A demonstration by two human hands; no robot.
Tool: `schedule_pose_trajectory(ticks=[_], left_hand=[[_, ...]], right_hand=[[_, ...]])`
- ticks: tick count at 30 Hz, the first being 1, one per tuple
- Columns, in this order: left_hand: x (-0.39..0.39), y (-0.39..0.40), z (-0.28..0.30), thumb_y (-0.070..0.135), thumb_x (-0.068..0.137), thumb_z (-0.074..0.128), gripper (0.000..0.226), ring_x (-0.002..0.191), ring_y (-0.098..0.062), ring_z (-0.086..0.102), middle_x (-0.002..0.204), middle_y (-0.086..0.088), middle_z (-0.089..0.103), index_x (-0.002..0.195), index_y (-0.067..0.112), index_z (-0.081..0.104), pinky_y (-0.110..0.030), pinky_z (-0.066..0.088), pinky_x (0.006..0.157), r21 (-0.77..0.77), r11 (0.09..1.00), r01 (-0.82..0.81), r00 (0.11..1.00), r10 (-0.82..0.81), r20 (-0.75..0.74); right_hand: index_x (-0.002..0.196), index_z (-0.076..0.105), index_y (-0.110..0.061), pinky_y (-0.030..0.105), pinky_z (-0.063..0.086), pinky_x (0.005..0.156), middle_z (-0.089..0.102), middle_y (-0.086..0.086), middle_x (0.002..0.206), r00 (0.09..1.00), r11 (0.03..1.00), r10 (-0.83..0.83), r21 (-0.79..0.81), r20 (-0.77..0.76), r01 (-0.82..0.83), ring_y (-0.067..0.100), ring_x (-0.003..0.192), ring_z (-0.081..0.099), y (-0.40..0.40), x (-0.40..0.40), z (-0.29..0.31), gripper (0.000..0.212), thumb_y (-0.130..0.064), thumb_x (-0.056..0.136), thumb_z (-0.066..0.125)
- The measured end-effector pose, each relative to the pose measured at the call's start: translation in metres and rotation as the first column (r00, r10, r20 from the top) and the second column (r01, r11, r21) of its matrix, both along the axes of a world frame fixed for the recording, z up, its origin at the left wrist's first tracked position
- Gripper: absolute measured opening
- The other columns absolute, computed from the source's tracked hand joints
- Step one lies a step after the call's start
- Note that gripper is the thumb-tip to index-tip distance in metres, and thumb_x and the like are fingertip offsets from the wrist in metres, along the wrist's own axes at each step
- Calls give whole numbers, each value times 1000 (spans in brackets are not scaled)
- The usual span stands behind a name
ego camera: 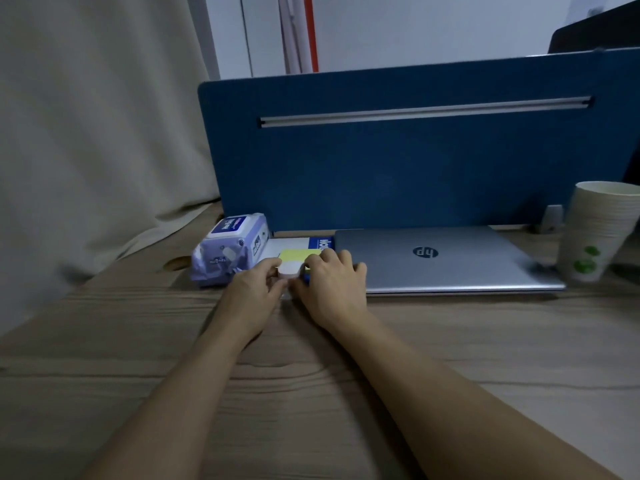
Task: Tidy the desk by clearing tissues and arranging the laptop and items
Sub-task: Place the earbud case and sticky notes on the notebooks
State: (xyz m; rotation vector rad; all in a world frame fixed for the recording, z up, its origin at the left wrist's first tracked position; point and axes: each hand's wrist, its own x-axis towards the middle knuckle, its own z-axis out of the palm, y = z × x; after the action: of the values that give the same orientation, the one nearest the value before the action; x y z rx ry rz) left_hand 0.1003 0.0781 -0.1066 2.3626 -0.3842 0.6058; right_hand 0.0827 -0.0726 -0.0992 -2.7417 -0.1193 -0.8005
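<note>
Charger (pixel 290 269), seemingly white, pinched between left hand (pixel 254 289), right hand (pixel 334 285).

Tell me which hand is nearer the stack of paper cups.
Right. The right hand rests at the closed laptop's left edge, on the cups' side; the left hand sits farther left, beside the wet-wipes pack.

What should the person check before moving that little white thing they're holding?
1. Both hands on white object: left hand and right hand touch it: ok.
2. Grip firm: cannot tell.
3. Yellow notes lying flat beneath: ok.
4. Laptop lid closed: ok.
5. Wipes pack apart from hands: ok.
6. Cup stack upright: not ok, it leans.
</note>
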Motion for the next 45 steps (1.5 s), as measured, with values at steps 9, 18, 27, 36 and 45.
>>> schedule_pose_trajectory(ticks=[9,18,27,36,45], left_hand=[[-51,-20,15,5,86,69,41,119,-26,55,128,-6,65,126,11,64,-25,32,102,186,980,75,977,-110,184],[-103,-81,11,16,87,66,47,129,-18,48,135,2,59,133,19,58,-34,34,112,248,945,214,961,-249,119],[-85,-110,4,42,93,56,58,145,-18,28,153,4,41,147,28,40,-41,26,118,312,933,178,983,-186,-5],[-54,-159,4,58,93,47,60,145,-15,27,154,10,40,147,35,36,-41,24,114,360,919,161,983,-181,20],[-35,-169,2,62,92,42,61,143,-14,29,153,9,41,147,34,36,-41,25,113,372,915,154,986,-164,-5]], right_hand=[[126,56,-17,42,39,97,52,8,127,997,948,78,310,-11,-71,30,120,42,-70,-51,4,36,-33,93,56],[125,50,-10,46,38,99,45,21,132,888,730,-460,563,-17,389,40,120,42,-259,-126,4,53,-35,84,71],[149,16,-20,52,30,109,18,18,154,833,574,-549,693,-68,435,41,138,26,-346,-130,3,109,-50,68,83],[154,-4,-28,55,24,113,7,18,161,839,583,-543,718,-5,381,43,144,19,-373,-102,4,128,-47,65,86],[153,-6,-30,51,21,116,8,21,159,883,650,-469,686,23,327,41,144,17,-383,-72,-2,129,-45,65,87]])
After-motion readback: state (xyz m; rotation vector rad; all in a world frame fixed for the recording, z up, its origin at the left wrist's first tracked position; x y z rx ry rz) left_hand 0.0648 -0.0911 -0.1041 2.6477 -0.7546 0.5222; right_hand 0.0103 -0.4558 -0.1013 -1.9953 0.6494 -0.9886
